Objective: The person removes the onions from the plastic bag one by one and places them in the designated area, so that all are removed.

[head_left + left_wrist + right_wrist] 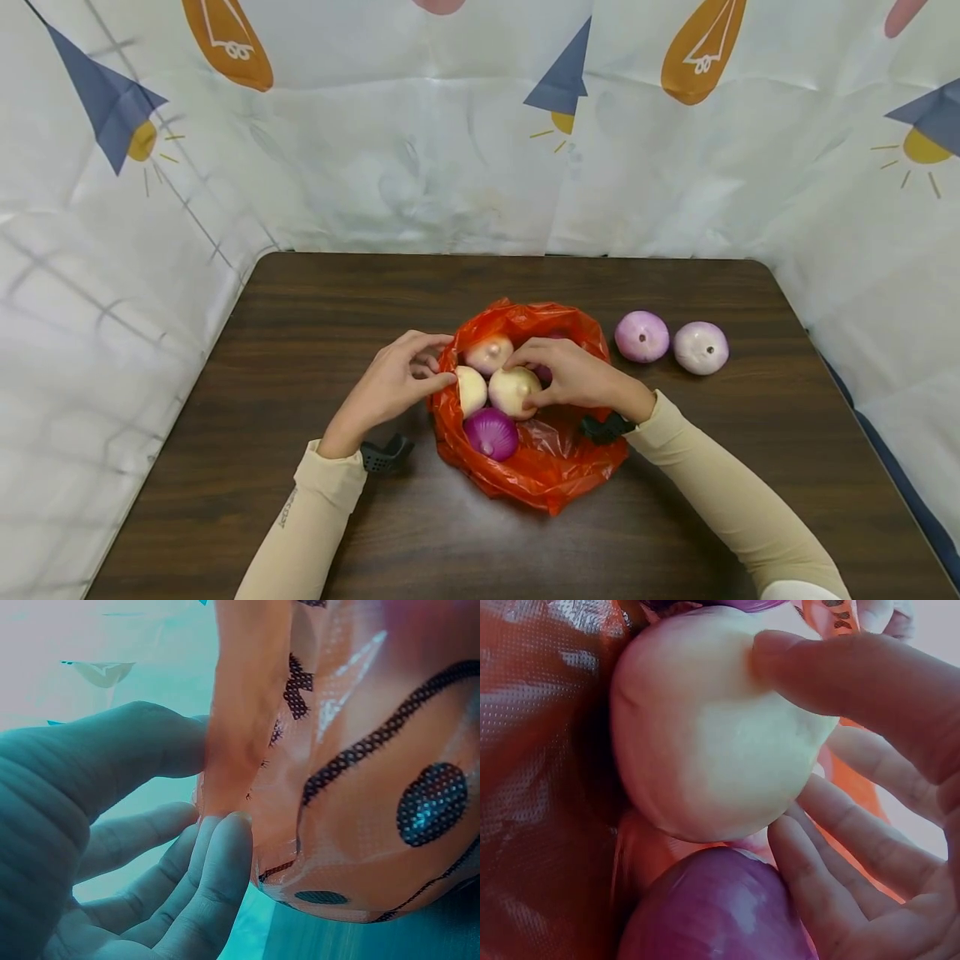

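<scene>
A red plastic bag lies wide open on the table with several onions in it. My right hand reaches inside and grips a pale onion, thumb on one side and fingers round the other. Beside that one sit another pale onion, a pinkish onion and a purple onion. In the right wrist view a second purple onion shows close to the held one. My left hand pinches the bag's left rim between thumb and fingers; the printed bag wall hangs beside it.
Two peeled purple-white onions, a nearer-to-bag onion and an outer onion, stand on the dark wooden table right of the bag. A patterned white sheet hangs behind the table and along its sides.
</scene>
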{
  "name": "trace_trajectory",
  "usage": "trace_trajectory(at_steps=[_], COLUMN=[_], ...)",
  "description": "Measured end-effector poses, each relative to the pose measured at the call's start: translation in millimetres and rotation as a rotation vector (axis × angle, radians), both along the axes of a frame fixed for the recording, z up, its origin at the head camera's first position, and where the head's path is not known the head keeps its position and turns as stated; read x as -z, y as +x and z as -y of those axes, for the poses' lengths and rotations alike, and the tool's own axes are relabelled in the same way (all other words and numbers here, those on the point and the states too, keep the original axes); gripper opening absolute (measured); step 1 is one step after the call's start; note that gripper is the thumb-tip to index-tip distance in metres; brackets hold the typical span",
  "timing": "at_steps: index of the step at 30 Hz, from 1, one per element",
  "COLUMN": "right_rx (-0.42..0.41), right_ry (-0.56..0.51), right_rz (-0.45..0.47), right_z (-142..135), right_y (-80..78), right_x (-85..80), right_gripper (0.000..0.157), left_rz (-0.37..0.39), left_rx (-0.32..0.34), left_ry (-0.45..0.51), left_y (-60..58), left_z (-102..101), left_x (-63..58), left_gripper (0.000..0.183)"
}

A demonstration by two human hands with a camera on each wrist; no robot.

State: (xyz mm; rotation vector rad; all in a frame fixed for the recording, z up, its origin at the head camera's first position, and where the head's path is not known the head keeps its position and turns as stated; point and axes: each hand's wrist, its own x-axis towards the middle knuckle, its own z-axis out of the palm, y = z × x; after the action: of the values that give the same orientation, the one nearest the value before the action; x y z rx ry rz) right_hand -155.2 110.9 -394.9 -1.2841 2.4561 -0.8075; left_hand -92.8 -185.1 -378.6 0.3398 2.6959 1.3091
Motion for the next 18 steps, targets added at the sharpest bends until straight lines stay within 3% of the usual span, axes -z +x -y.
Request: trace_trajectory(at_steps=[11, 18], right_rx=[-0.002, 0.005], right_ry=[0.042, 0.023], right_rz=[0.002, 0.058], right_z=[-0.1, -1.3], right_y=[1.7, 1.0], right_x=[1.1, 2.9], right_gripper=[0.048, 0.054], left_rz=[-0.006, 0.005], left_rx=[0.002, 0.001], left_ry=[0.001, 0.005], left_y=[-0.9, -1.1], left_z=[-0.1, 0.2], left_x=[1.0, 1.6], left_gripper=[0.054, 0.054])
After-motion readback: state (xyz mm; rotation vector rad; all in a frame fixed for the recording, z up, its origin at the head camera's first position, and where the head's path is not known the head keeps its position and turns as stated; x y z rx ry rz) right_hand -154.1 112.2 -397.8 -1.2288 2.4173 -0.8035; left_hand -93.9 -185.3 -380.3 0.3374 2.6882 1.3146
